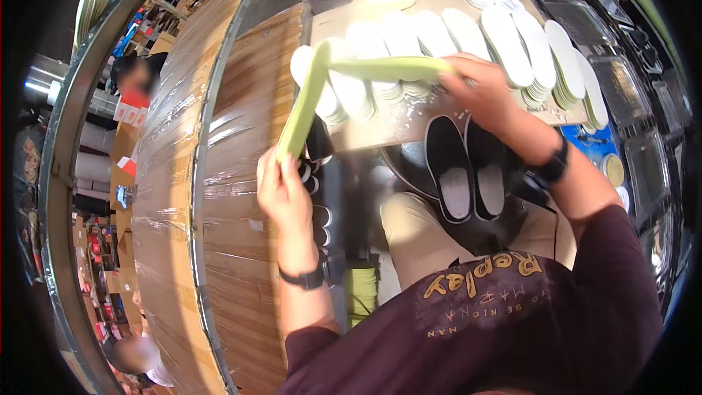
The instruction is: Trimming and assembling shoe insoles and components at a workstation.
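My left hand [284,194] pinches the near end of a light green insole [301,113], which stands tilted on its edge. My right hand [479,91], closed, grips the end of a second green insole [387,68] that stretches leftward. The far ends of both insoles meet above the table, and I cannot tell whether they are joined. Below my right hand, a pair of black slip-on shoes [447,148] with pale insides rests side by side by my lap, toes pointing away from me.
Stacks of white insoles [504,47] line the worktable [395,123]. On my left stand cartons wrapped in clear film [245,197], with other people beyond. Dark racks [636,102] rise on the right. Green pieces [361,289] are piled low beside my left leg.
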Tool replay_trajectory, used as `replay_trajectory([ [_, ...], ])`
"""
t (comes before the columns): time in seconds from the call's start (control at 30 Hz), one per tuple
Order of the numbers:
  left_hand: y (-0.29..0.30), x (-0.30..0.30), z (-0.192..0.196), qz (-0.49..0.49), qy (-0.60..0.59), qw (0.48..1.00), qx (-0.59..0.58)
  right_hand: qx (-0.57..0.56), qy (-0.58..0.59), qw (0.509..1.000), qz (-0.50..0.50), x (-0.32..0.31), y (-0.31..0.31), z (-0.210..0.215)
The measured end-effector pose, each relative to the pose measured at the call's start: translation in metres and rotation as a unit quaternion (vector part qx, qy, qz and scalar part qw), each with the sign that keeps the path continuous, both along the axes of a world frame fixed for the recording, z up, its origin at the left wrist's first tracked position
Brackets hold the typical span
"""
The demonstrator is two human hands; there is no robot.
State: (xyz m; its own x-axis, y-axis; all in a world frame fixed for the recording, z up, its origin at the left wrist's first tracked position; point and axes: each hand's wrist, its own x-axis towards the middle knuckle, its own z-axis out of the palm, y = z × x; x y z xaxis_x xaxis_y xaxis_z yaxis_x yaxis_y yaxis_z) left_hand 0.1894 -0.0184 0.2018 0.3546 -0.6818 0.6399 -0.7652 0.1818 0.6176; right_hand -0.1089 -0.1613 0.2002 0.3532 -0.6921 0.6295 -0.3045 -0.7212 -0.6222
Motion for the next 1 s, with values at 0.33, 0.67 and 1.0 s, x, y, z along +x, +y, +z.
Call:
replay_trajectory([
  [0.33, 0.092, -0.1, -0.027, -0.151, 0.255, 0.939, 0.176, 0.331, -0.032, 0.923, -0.192, -0.195, 0.138, -0.017],
  [0.67, 0.094, -0.196, -0.038, -0.392, -0.217, 0.858, 0.252, -0.095, 0.343, 0.915, 0.188, -0.124, 0.183, -0.049],
  [1.0, 0.069, -0.192, -0.071, -0.279, -0.318, 0.874, 0.239, -0.053, 0.365, 0.927, 0.069, -0.113, 0.135, -0.144],
])
